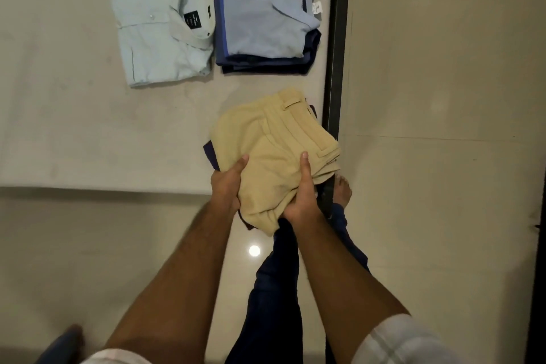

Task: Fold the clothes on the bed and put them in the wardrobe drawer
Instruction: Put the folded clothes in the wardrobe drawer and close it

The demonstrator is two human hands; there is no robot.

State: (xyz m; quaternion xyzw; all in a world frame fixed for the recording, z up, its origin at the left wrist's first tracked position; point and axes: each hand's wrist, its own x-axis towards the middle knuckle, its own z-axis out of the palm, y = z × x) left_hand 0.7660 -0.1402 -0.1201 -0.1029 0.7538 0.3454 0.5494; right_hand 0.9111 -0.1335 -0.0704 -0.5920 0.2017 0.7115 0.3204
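The person wears a light, whitish top with short sleeves [396, 340]; the cloth on the right arm shows faint pale stripes or checks. Only the edge of the other sleeve shows, at the lower border. Both forearms are bare and a little hairy. The left hand [226, 188] and the right hand [302, 201] carry no ring, watch or band. The legs are in dark navy trousers [274, 289]. The feet are bare; one foot [342, 189] shows its toes.

polo stack [266, 9] cropped above, fingers under trousers [274, 156]
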